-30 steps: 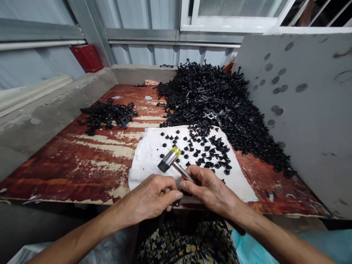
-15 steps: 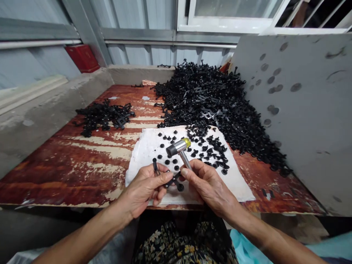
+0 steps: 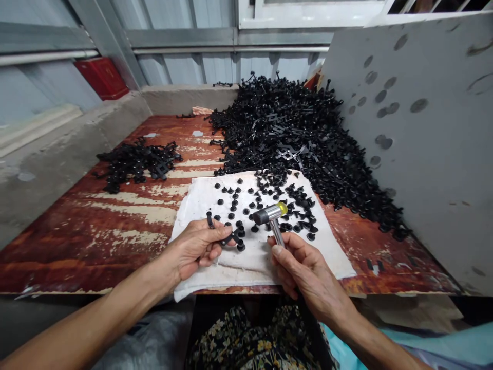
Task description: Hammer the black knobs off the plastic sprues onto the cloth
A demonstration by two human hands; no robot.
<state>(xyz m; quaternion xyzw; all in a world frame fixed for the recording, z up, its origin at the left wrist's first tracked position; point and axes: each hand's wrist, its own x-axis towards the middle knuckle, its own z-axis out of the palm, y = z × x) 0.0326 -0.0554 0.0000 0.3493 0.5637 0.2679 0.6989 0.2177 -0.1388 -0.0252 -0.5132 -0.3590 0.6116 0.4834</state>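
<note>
Between thumb and fingers, my left hand [image 3: 202, 244] pinches a black linkage piece [image 3: 231, 237] made of crossed bars with round ends. Part of that piece is hidden by the fingers. My right hand [image 3: 302, 259] is closed around the metal handle of a small mallet [image 3: 272, 213]. The mallet has one dark face and one yellow face, and its head points up over the cloth. Under both hands lies a white cloth [image 3: 239, 270]. Several small black round pegs [image 3: 298, 198] are scattered on it, most thickly toward the right and back.
A large heap of black linkages [image 3: 285, 128] fills the back right of the worn red table [image 3: 127, 231]. A smaller pile [image 3: 136, 162] sits at the left. A grey panel [image 3: 431, 154] stands along the right side. A red box [image 3: 102, 77] is at the back left.
My hands have moved apart, the left with the linkage piece to the left, the right with the mallet to the right. The view has shifted slightly.
</note>
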